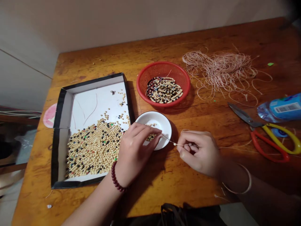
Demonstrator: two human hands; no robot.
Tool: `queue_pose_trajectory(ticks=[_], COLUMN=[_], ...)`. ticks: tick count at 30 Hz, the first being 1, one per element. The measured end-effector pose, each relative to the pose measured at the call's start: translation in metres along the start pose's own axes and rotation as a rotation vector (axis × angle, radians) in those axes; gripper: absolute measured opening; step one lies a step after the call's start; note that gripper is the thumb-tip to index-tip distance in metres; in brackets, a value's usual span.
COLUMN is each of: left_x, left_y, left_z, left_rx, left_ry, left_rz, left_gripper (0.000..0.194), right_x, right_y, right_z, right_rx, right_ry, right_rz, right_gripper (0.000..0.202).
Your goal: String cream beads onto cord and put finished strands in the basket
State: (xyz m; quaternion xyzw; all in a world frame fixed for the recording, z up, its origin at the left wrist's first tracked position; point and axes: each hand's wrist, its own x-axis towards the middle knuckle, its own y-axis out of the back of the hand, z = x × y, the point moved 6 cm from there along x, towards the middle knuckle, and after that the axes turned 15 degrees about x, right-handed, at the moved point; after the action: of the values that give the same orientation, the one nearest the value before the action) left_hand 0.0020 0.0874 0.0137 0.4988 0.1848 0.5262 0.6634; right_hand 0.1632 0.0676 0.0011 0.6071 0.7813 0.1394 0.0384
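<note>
My left hand (137, 147) pinches the end of a thin string or needle (166, 137) above the white bowl (166, 125). To its right, my right hand (198, 152) is closed on the same string, with a small pale bead (174, 144) on it between the two hands. A few beads lie in the bowl, partly hidden by my left hand. Left of the bowl, a black-edged box lid (61, 110) holds a spread of mostly cream beads (96, 150) with black, green and red ones. Behind the bowl stands a red basket (141, 83) of strung beads (164, 91).
A tangled heap of pinkish string (221, 69) lies at the back right. Open scissors (254, 124) with red and yellow handles rest at the right, beside a blue plastic packet (284, 108). A pink round piece (50, 116) shows left of the lid.
</note>
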Motion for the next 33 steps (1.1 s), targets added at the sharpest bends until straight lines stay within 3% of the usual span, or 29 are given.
queue_pose_trajectory(ticks=[8,21,33], left_x=[0.003,0.004,0.005], left_y=[0.0,-0.006,-0.005], left_z=[-0.004,-0.007,-0.007], left_rx=[-0.044,-0.032,-0.018], left_ry=[0.026,0.02,-0.032], left_rz=[-0.029,-0.059,-0.054], left_gripper=[0.012,0.015,0.016], right_x=[0.001,0.007,0.007], right_y=[-0.003,-0.006,0.002], right_z=[0.002,0.012,0.001], right_rx=[0.052,0.135,0.079], right_ry=[0.0,-0.117,-0.021], right_rz=[-0.004,-0.026,0.05], right_gripper=[0.015,0.014,0.014])
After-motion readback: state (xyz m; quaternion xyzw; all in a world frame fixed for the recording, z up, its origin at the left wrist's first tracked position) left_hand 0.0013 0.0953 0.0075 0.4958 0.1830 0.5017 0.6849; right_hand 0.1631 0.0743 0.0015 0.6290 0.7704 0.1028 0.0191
